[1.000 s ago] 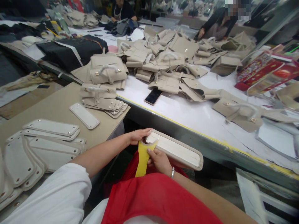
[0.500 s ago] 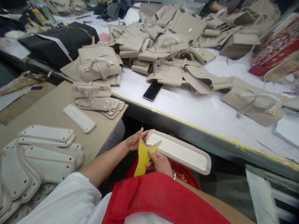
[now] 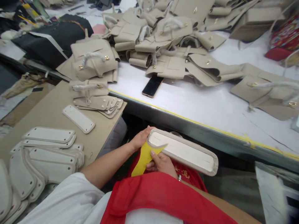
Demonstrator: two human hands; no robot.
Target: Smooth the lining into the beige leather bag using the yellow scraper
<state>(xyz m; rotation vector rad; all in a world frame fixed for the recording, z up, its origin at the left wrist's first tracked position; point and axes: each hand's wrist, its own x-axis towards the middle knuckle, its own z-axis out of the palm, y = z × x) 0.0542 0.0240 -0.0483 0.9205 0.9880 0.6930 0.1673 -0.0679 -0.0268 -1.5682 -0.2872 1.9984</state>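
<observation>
A long bag base (image 3: 184, 151) with rounded ends, a beige folded rim and a white inner face lies tilted over my lap. My left hand (image 3: 141, 138) is closed on its left end, some of the fingers hidden behind it. In my right hand (image 3: 162, 164) is a flat yellow scraper (image 3: 142, 158) with a hollowed, two-pointed end, pinched under the thumb. The scraper's curved end lies against the base's left end, close to my left fingers; whether it presses on the rim I cannot tell.
Beige bag bodies (image 3: 168, 65) with wrapped handles crowd the white table (image 3: 187, 102). A phone (image 3: 152, 86) lies near its edge. On the board to the left are stacked white-faced panels (image 3: 51, 158), one single panel (image 3: 78, 119) and beige pieces (image 3: 100, 103). A black bundle (image 3: 53, 40) stands behind.
The yellow scraper has tilted over and come up against the base's left end. Both hands and the base have shifted slightly in view, and the camera has tipped down a little.
</observation>
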